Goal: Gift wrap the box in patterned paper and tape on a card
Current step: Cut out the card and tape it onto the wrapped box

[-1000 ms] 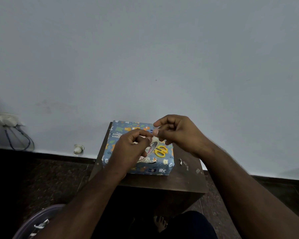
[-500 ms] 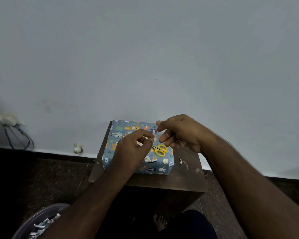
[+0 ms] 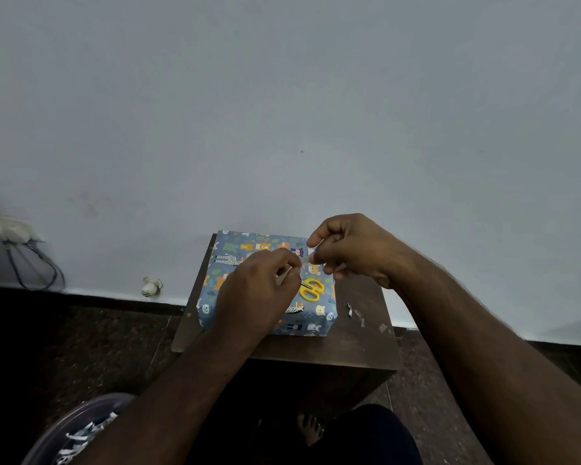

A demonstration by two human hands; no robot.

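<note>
I see both hands [image 3: 302,263] pinching clear tape strip [image 3: 305,260] between them, strip running left-right, box [image 3: 245,246] directly beneath.

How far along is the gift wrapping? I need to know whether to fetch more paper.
Wrapping looks done: the box is fully covered in patterned paper, with scissors lying on top. In hand: the left hand and right hand pinch something small between them, probably tape. Left: no card shows on the box yet.
</note>
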